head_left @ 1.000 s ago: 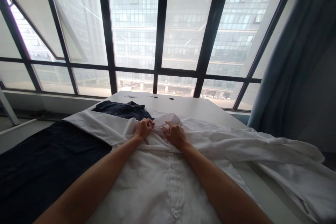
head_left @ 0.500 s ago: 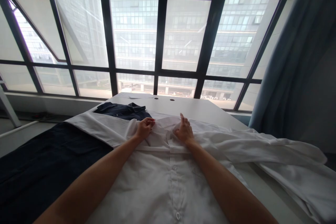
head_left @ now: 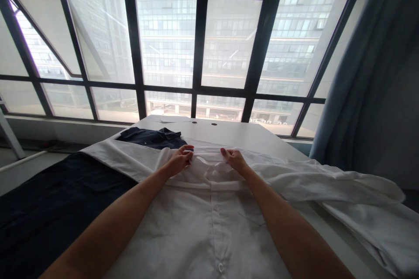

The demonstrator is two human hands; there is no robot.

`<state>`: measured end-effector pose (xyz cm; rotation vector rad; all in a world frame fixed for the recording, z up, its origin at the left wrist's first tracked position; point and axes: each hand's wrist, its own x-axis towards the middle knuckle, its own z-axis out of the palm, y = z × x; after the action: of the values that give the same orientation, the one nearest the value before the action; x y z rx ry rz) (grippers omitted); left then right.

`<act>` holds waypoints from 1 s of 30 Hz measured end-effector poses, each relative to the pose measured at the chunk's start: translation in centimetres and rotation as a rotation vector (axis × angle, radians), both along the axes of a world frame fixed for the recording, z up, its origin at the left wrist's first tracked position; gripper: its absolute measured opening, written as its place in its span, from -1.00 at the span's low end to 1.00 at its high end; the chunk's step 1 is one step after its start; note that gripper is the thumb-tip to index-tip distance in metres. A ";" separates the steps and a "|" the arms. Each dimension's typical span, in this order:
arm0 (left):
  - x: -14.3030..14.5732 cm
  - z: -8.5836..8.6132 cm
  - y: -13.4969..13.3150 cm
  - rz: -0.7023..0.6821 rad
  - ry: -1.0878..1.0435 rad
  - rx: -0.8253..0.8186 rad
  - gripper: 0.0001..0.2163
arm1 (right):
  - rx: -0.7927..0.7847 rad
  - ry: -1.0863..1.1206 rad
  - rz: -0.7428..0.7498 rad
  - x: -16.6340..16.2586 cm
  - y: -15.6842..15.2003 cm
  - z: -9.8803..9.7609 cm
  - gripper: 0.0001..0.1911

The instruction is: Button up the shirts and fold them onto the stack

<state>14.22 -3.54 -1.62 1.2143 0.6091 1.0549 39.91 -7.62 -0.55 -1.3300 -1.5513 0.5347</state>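
White cotton button-up shirt (head_left: 209, 218) lies flat on the table; my left hand (head_left: 178, 160) and right hand (head_left: 235, 159) each pinch its collar (head_left: 209, 162), fingers closed.

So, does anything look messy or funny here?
Yes. The white shirt has one sleeve crumpled on the right, spilling past the table edge. Its other side lies over the dark cloth. The left hand and right hand pinch the rumpled collar.
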 end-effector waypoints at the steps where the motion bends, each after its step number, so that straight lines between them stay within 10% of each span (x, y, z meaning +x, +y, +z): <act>1: -0.1 0.0 0.0 -0.021 -0.002 -0.006 -0.49 | -0.016 0.006 -0.011 0.2 0.1 -0.2 -0.38; 17: 0.5 0.6 -1.0 -0.001 0.147 -0.118 -0.50 | -0.115 0.198 -0.204 0.9 0.7 -0.4 -0.55; 24: 1.0 1.0 -1.3 -0.019 -0.048 -0.080 -0.57 | -0.032 -0.090 -0.327 0.0 0.1 0.3 -0.82; 30: 1.5 0.8 -1.4 -0.026 -0.074 -0.129 -0.74 | 0.182 -0.594 -0.153 -4.0 -1.8 2.1 -0.77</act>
<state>15.72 -4.98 -0.85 1.0640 0.5936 1.0187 35.87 -9.38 1.57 -1.5274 -1.8920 -0.1173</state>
